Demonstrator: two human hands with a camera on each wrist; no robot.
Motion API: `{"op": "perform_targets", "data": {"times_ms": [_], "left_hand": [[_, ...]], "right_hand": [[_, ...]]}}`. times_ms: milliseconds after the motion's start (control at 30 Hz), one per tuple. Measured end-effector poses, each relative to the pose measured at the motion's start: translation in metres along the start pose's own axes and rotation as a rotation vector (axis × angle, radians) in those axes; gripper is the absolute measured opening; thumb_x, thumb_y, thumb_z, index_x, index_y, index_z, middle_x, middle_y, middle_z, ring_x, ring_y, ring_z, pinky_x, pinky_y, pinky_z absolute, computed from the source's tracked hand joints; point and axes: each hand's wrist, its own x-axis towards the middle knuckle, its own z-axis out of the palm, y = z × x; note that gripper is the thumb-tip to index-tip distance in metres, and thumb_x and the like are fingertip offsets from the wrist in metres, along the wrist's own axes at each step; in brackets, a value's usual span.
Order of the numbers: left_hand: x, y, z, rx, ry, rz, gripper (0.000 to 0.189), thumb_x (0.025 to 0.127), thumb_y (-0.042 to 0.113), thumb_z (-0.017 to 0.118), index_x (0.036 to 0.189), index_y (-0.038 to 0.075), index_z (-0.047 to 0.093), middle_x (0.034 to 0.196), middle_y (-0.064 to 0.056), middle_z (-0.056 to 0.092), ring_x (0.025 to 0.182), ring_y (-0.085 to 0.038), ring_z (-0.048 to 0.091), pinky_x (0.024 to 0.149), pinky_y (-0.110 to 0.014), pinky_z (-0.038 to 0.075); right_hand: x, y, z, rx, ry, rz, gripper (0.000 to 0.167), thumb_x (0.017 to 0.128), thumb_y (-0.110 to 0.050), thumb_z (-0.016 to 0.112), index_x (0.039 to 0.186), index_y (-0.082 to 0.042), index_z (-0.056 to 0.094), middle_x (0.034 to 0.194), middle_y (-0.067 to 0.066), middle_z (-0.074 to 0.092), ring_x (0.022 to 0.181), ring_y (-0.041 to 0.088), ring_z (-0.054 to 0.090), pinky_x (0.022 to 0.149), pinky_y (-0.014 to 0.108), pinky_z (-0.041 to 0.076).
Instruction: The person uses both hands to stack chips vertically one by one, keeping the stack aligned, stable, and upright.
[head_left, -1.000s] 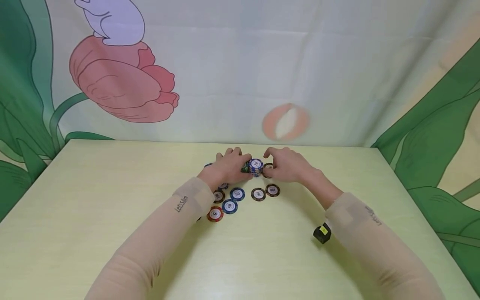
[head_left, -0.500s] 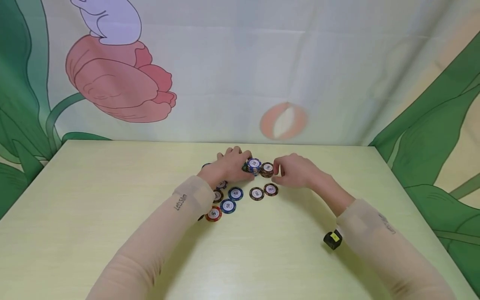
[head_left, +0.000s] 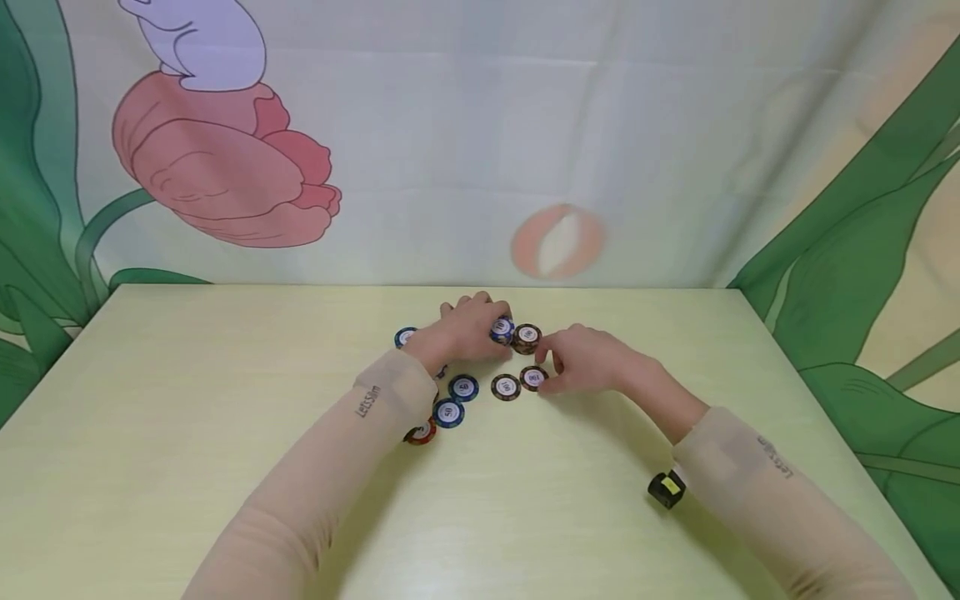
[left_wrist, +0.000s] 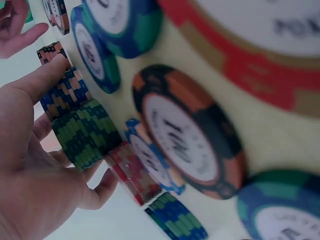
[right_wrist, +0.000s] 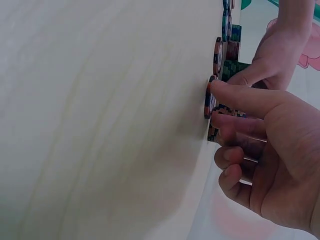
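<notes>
Poker chips stand in a row of short stacks near the table's back edge. My left hand reaches round the row, thumb in front and fingers behind, at the blue stack and the green stack. At the row's right end is a black-and-orange stack. My right hand has thumb and index finger at opposite edges of a flat black-and-orange chip marked 100. Beside that lies a similar chip. A red stack and a blue-green stack continue the row leftward.
Loose blue chips and a red chip lie flat in front of my left forearm. A small black block with a yellow label shows at the right sleeve. A printed curtain hangs behind the table.
My right hand has gone from the black-and-orange stack toward me, to the loose chip in front. My left hand stays at the stacks. The view has shifted slightly.
</notes>
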Motion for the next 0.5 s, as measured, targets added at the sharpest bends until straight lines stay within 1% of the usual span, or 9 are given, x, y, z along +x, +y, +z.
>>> {"op": "perform_targets", "data": {"times_ms": [167, 500], "left_hand": [[0.003, 0.006, -0.001, 0.034, -0.007, 0.004, 0.05, 0.093, 0.039, 0.076, 0.134, 0.019, 0.058, 0.133, -0.012, 0.051, 0.116, -0.031, 0.047, 0.101, -0.058, 0.03], [0.007, 0.012, 0.001, 0.1, -0.016, 0.002, 0.043, 0.095, 0.038, 0.073, 0.132, 0.02, 0.062, 0.13, -0.01, 0.053, 0.114, -0.031, 0.046, 0.099, -0.056, 0.031]], "right_hand": [[0.0, -0.004, 0.001, -0.012, -0.006, 0.007, 0.028, 0.087, -0.027, 0.082, 0.109, -0.012, 0.073, 0.077, -0.002, 0.061, 0.069, 0.015, 0.056, 0.062, 0.034, 0.045], [0.002, -0.005, 0.003, -0.008, -0.006, -0.011, 0.024, 0.087, -0.025, 0.081, 0.105, -0.012, 0.071, 0.07, -0.004, 0.06, 0.063, 0.013, 0.054, 0.058, 0.032, 0.043]]}}
